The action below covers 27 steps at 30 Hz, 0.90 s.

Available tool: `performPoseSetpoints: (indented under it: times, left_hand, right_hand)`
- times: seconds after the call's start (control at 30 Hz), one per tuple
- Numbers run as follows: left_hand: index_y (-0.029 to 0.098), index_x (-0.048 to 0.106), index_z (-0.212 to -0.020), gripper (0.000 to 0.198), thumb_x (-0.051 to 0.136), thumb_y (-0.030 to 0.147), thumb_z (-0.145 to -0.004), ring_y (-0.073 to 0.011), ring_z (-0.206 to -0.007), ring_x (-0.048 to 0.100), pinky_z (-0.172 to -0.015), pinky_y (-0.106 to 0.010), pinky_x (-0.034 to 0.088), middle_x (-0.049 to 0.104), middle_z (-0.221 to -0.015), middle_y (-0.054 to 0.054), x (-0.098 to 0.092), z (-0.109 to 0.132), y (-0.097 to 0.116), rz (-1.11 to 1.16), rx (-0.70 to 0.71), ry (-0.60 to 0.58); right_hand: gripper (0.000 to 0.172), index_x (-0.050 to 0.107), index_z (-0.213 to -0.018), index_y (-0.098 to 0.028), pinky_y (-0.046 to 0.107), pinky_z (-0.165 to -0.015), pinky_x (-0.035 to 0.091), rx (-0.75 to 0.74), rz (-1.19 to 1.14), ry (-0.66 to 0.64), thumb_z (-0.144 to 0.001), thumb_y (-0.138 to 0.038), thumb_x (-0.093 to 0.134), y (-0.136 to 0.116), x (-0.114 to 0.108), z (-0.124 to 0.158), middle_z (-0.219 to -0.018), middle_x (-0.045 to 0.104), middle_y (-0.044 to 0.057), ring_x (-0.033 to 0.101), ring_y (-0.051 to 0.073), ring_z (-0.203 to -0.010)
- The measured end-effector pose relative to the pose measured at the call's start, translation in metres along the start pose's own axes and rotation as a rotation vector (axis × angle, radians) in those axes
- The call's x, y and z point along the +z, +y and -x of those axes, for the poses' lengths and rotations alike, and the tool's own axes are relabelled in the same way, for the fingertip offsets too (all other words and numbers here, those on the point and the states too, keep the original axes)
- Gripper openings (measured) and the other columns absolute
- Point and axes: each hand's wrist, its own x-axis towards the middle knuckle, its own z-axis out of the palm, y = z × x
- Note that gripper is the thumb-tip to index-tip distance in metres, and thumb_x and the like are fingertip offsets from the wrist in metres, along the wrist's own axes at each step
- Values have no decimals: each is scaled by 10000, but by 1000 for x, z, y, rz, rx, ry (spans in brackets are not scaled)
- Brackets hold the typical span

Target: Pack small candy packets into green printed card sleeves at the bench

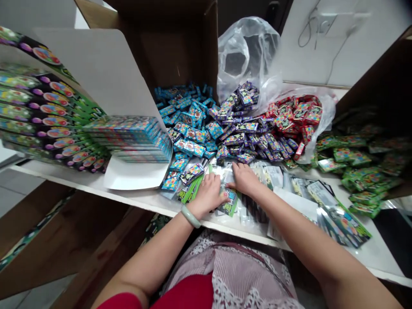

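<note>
My left hand [209, 193], with a pale green bangle [190, 216] at its wrist, lies with fingers extended over a clear plastic packet with green and black print [229, 204]. Its thumb points right across that packet. Just right of it, my right hand [246, 178] rests with fingers stretched toward the far edge of the clear packets, its thumb toward the left hand. Left of my left hand lie green printed packets [190, 192] with a small purple-and-white box [192, 173] on top. What lies under both palms is hidden.
Beyond my hands are heaps of small blue boxes [189, 113], purple boxes [247, 133] and red boxes [294, 113]. Green packs [362, 161] lie right. Flat packets [337, 210] spread right. Stacked display boxes [135, 135] and printed cartons [48, 107] stand left. A clear bag [267, 47] sits behind.
</note>
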Motion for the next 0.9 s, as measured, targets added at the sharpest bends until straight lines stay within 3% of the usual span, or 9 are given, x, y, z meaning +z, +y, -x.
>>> performPoseSetpoints:
  times: [0.07,0.17,0.27,0.33,0.5,0.6,0.7,0.8,0.9]
  left_hand:
    - [137,507,-1038,476,764,336,-689,-356,-1140,477,-950,-473,409,530,-1146,-162,0,0,-3,63,-26,16]
    - [146,524,-1109,540,775,238,-641,-330,-1142,497,-985,-470,395,564,-1149,-141,4,-2,-8,363,-79,171]
    - [151,563,-1091,305,609,226,-798,-239,-961,612,-872,-392,484,642,-1015,-99,1,-8,-10,626,-107,272]
    - [160,594,-1038,201,490,229,-880,-195,-874,641,-796,-331,511,669,-950,-73,-10,-11,-9,673,-86,282]
    - [187,650,-1034,190,515,216,-903,-187,-908,655,-851,-324,507,702,-991,-53,-56,-2,-1,492,188,306]
    - [141,592,-1167,276,537,210,-906,-252,-1049,623,-917,-404,494,667,-1138,-126,-71,9,7,217,323,260]
    - [105,544,-1213,320,537,195,-905,-287,-1062,617,-892,-442,509,643,-1167,-174,-65,17,13,32,365,238]
    - [117,564,-1180,272,480,167,-926,-258,-960,659,-822,-405,538,674,-1097,-157,-51,19,11,39,358,255]
    - [133,592,-1159,263,486,178,-922,-243,-962,666,-844,-381,532,689,-1086,-139,-41,18,4,160,300,328]
  right_hand:
    - [730,534,-1255,-36,415,-948,397,4,-33,12,-653,-338,815,0,-6,-7,-1187,585,256,532,362,-1123]
    - [362,647,-1066,-84,365,-869,423,10,-120,29,-739,-221,722,10,-25,-17,-1081,650,201,590,306,-1021]
    - [141,689,-916,-153,304,-738,449,4,-239,34,-827,-233,615,25,-51,-18,-914,704,99,633,221,-853]
    - [154,690,-912,-172,277,-682,460,-16,-388,16,-848,-263,582,33,-68,-12,-861,709,55,633,180,-776]
    - [194,703,-752,-178,276,-637,476,-116,-1076,-303,-712,-367,724,43,-84,15,-703,680,-1,603,147,-664]
    - [246,715,-730,-173,291,-702,483,-84,-1222,-260,-686,-413,750,42,-76,27,-703,683,-1,607,140,-683]
    - [316,741,-907,-174,345,-852,484,-130,-1340,-296,-705,-417,750,40,-66,33,-902,728,39,646,161,-828]
    - [301,738,-937,-184,400,-931,467,-223,-1312,-269,-757,-424,708,36,-64,37,-1003,726,60,650,188,-938]
    - [215,729,-928,-214,452,-975,445,-254,-1090,21,-832,-380,632,30,-63,46,-1012,714,60,634,216,-1002]
